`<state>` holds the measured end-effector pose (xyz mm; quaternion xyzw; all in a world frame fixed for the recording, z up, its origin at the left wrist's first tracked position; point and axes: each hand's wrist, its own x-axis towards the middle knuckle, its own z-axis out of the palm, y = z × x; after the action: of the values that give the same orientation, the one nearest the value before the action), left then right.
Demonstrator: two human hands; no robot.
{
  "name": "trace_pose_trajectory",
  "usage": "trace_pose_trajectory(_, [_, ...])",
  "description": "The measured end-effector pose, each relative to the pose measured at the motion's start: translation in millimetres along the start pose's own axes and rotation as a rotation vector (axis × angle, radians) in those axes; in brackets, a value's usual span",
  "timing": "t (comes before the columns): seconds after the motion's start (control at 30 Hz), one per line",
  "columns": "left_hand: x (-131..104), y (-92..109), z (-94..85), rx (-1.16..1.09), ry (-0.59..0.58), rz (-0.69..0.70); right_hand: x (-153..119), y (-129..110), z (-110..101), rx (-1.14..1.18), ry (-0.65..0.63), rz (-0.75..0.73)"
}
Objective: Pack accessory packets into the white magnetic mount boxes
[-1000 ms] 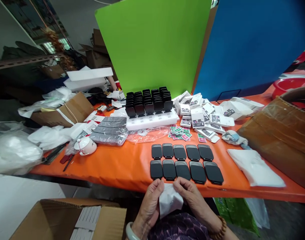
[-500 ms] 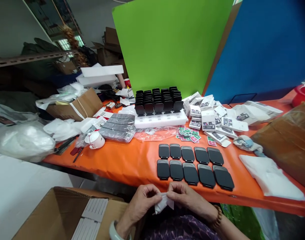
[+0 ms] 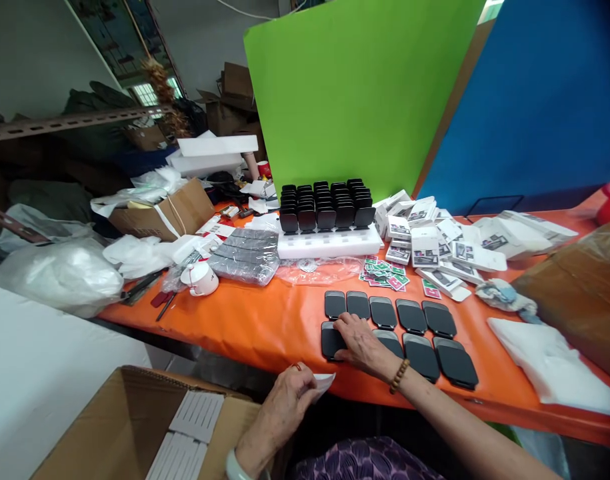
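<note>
Two rows of flat black devices lie near the front edge of the orange table. My right hand, with a beaded bracelet, reaches over the front row. Its thumb and fingers are at the sides of the leftmost front device, which lies flat, and the palm hides the one beside it. Below the table edge, my left hand is closed on a small white sleeve, pinched between thumb and fingers.
Upright black pieces stand in a white foam block. White boxes and small cards are piled to its right. An open carton is at lower left, a white padded sheet at right.
My right hand has let go of the white sleeve and moved up onto the front row of devices. My left hand still holds the sleeve. The view has shifted slightly.
</note>
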<state>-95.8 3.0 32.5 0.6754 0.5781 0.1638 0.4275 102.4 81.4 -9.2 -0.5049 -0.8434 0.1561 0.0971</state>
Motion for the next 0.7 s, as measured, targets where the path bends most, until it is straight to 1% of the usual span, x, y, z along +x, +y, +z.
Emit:
trace_pose_trajectory(0.13, [0.7,-2.6,1.2,-0.012,0.009,0.011,7.9,-4.9,-2.8,-0.035,-0.081,0.055])
trace_pose_trajectory(0.23, [1.3,-3.1,0.9,-0.01,0.009,0.012,11.1,-6.4,-3.8,-0.027,-0.103,0.063])
trace_pose_trajectory(0.5, [2.8,-7.1,2.1,-0.015,-0.013,0.007,18.5,2.1,-0.3,-0.002,-0.098,0.079])
trace_pose_trajectory(0.7, [3.0,-14.9,5.0,-0.055,0.003,0.029,17.0,-1.4,-3.8,0.07,-0.044,0.083])
